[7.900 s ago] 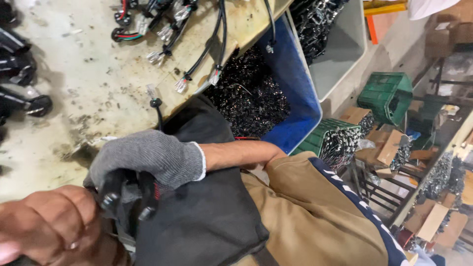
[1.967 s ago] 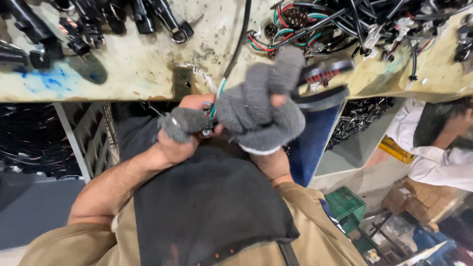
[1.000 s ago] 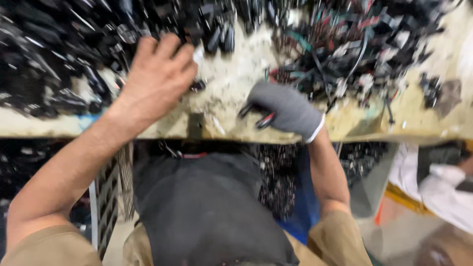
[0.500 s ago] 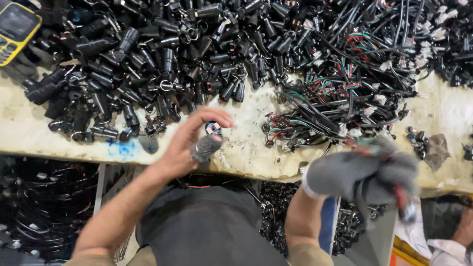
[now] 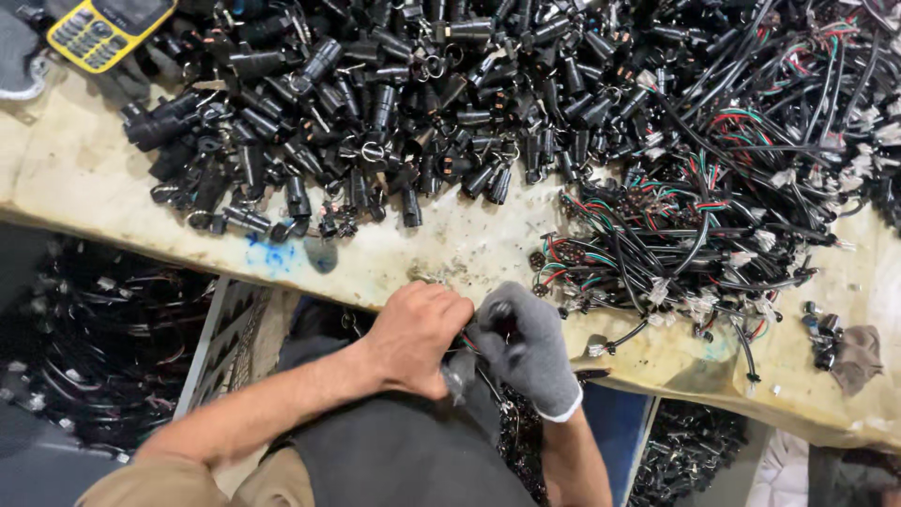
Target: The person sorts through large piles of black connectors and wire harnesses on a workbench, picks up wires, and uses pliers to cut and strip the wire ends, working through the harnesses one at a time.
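Item: at the bench (image 5: 422,253) front edge we grip one small black connector (image 5: 495,317), bare left hand (image 5: 418,338) clenched, gloved right hand (image 5: 535,347) pinching; best joined squarely, wires unpinched.

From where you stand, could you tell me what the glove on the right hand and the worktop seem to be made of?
The glove on the right hand looks like grey knitted fabric: matte, ribbed weave, white cuff. The worktop looks like pale board or stone, rough and matte, with stains and a blue smear; which one I cannot tell.
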